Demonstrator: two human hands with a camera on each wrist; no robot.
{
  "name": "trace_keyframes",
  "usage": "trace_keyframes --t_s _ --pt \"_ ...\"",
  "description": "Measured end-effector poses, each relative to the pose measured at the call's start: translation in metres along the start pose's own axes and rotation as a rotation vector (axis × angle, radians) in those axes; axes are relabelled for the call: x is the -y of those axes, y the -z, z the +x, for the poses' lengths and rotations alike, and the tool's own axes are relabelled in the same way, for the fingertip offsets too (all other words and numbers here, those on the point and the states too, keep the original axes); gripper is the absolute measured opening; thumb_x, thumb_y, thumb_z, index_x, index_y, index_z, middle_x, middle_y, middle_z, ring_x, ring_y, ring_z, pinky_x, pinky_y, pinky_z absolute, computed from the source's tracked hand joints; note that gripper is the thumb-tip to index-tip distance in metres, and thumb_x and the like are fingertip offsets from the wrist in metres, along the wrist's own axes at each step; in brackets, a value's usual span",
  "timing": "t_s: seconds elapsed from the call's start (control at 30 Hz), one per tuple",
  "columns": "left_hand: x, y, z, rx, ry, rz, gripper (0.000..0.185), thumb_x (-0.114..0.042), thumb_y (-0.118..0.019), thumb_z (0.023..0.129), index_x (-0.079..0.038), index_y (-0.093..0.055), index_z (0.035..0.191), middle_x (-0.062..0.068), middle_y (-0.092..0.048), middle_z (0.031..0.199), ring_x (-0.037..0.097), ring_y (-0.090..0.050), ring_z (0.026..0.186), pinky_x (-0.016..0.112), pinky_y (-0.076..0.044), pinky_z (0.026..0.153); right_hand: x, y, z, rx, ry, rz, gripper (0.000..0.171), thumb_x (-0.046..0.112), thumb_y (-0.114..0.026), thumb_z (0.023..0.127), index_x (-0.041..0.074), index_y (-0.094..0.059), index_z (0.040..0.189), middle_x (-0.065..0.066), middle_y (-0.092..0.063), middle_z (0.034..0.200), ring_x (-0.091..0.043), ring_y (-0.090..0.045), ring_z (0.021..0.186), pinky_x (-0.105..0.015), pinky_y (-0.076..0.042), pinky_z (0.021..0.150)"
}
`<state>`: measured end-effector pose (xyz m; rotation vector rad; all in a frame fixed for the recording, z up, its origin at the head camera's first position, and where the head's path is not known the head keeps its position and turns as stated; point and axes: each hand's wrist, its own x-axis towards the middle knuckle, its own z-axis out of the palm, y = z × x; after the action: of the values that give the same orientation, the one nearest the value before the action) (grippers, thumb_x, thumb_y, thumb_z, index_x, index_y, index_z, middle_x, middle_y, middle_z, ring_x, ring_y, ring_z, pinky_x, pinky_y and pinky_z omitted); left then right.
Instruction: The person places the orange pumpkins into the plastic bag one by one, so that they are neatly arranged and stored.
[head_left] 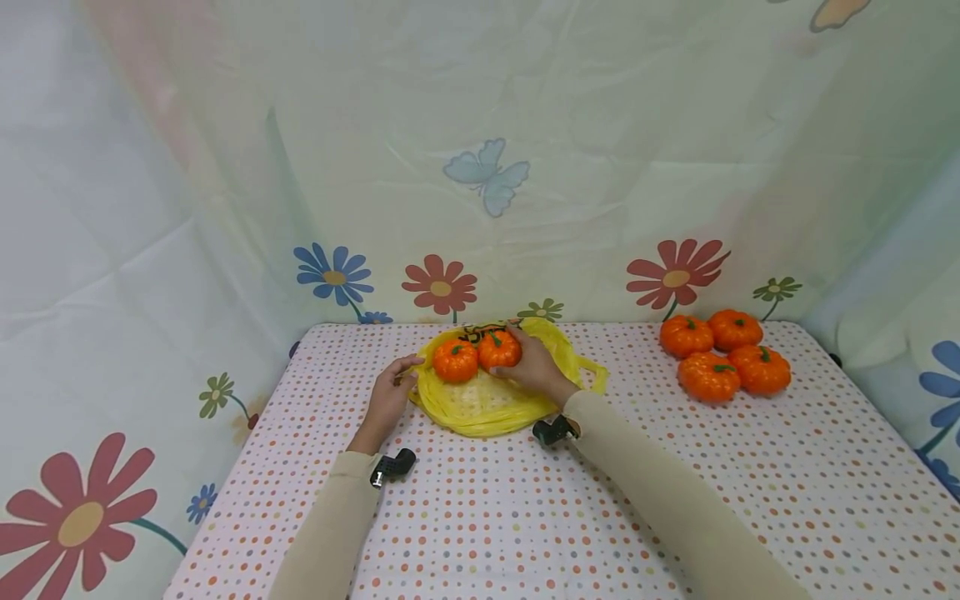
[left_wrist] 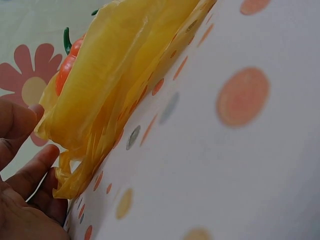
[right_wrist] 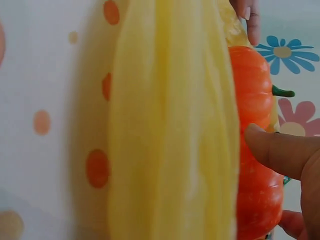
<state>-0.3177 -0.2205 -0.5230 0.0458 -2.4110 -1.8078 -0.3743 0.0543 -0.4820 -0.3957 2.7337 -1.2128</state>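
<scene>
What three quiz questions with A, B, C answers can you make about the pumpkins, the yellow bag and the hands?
1. Where do the loose pumpkins lie?
A. At the table's far right
B. On the bag
C. Under the left hand

2. How many pumpkins are on the yellow bag?
A. One
B. Two
C. Four

3. What is the right hand doing?
A. Lying flat on the tablecloth
B. Holding a pumpkin on the bag
C. Holding nothing above the table

Answers:
1. A, four pumpkins sit grouped at the far right of the dotted tablecloth.
2. B, the left pumpkin and the right pumpkin sit side by side on it.
3. B, its fingers curl around the right pumpkin, while the left hand pinches the bag's edge.
</scene>
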Motion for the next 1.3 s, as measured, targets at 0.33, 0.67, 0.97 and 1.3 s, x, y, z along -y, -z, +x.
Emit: trace_keyframes --t_s 0.33,0.67,0.97,1.3 --pt "-0.001 0.001 -0.002 -0.009 -0.008 0.025 0.027 -0.016 -0.051 0.102 -0.019 -0.063 0.125 0.000 -0.051 0.146 0.023 -0.045 0.136 0.046 -0.040 0.109 0.017 0.040 -0.048 -0.114 0.052 -0.042 0.086 0.032 -0.068 0.092 0.016 -0.016 0.159 -0.025 -0.028 0.157 -0.047 -0.047 0.130 -0.056 -0.048 0.099" --pt "-0.003 0.005 -0.004 -0.013 0.000 0.037 0.026 -0.016 -0.051 0.101 -0.019 -0.063 0.124 -0.001 -0.049 0.149 0.022 -0.040 0.141 0.045 -0.037 0.111 -0.030 0.104 -0.123 -0.518 -0.007 -0.006 0.077 0.020 -0.071 0.090 0.020 -0.029 0.156 -0.026 -0.034 0.152 -0.046 -0.049 0.121 -0.054 -0.056 0.079" --pt "0.002 0.002 -0.003 -0.006 -0.015 0.035 0.025 -0.018 -0.051 0.102 -0.021 -0.063 0.123 -0.001 -0.048 0.150 0.021 -0.039 0.143 0.046 -0.037 0.112 -0.099 0.146 -0.158 -0.861 -0.090 0.020 0.075 0.011 -0.074 0.085 0.009 -0.039 0.151 -0.023 -0.043 0.150 -0.045 -0.035 0.137 -0.066 -0.024 0.113" --pt "0.000 0.002 -0.005 0.012 0.003 0.055 0.027 -0.019 -0.049 0.102 -0.019 -0.061 0.126 -0.001 -0.047 0.150 0.022 -0.041 0.140 0.045 -0.039 0.110 -0.125 0.151 -0.165 -0.722 -0.388 0.054 0.085 0.029 -0.071 0.090 0.005 -0.023 0.156 -0.025 -0.026 0.159 -0.047 -0.029 0.143 -0.064 -0.028 0.114"
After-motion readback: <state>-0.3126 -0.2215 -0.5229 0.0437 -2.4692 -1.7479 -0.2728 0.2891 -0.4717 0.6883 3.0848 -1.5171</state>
